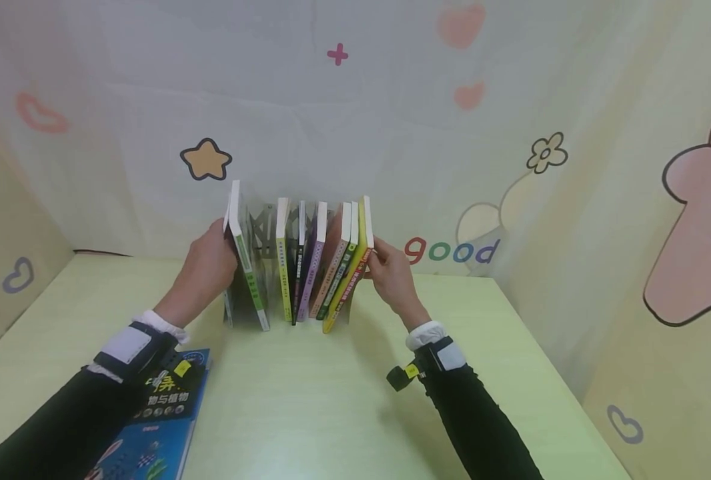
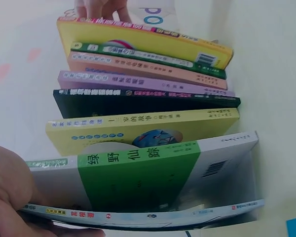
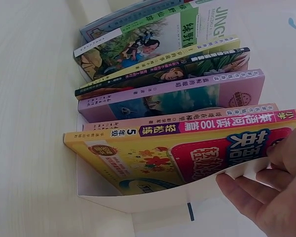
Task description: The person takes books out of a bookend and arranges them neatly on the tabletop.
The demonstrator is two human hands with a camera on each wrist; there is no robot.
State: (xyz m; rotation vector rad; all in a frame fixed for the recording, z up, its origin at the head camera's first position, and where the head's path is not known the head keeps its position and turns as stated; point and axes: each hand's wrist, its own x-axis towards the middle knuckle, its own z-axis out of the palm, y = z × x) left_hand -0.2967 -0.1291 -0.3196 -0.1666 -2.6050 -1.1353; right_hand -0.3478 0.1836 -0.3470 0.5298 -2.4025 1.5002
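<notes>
Left hand [image 1: 208, 263], mine, grips thin pale-blue book [image 2: 153, 220] at left end of book row [image 1: 312, 270], Wizard of Oz [image 2: 138, 170] just inward; my right hand [image 1: 393, 279] pinches right end, at yellow English reader [image 3: 187, 153]. Row runs crosswise between, spines roughly upright.

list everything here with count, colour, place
upright books: 8, pale blue, green-white, pale yellow, black, purple, peach, green, yellow (left to right), in rack
flat book: 1, blue, table's left
rack: 1, whitish, table's far side
table: 1, pale yellow, under rack
backdrop: 1, mostly white, behind table
star: 1, orange, backdrop
hearts: 5, pink or purple, backdrop
flower: 1, cream, backdrop
plus: 1, magenta, backdrop
lettering: 1 word, multicoloured, backdrop
large shapes: 2, pink, backdrop edges
wrist bands: 2, black-white, wrists
sleeves: 2, black, forearms
left hand: 1, gripping row's left end
right hand: 1, gripping row's right end
</notes>
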